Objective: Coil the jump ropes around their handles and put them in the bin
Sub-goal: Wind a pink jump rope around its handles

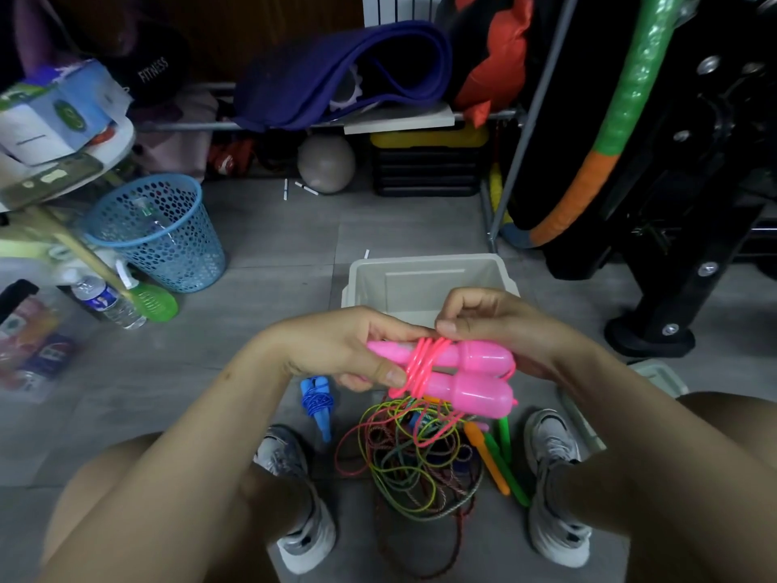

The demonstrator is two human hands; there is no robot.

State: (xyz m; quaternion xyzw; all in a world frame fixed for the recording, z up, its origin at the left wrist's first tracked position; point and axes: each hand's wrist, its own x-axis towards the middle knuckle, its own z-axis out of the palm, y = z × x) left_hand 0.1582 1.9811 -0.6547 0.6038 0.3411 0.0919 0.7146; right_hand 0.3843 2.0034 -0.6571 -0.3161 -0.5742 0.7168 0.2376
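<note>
My left hand (349, 351) grips the narrow ends of two pink jump rope handles (471, 380), held side by side. Several turns of pink rope (420, 366) wrap their middle. My right hand (496, 326) pinches the pink rope just above the handles. The rest of that rope trails down into a tangled pile of ropes (416, 460) on the floor between my shoes. A blue jump rope (317, 403), coiled on its handles, lies to the left of the pile. Orange and green handles (498, 460) lie to its right. A white bin (424, 279) stands just beyond my hands.
A blue mesh basket (159, 233) stands at the left, with bottles (122, 302) beside it. A grey ball (326, 162) and a black-and-yellow toolbox (429, 162) sit under the shelf behind. Black exercise equipment (672, 204) stands at the right. A white lid (660, 376) lies at my right knee.
</note>
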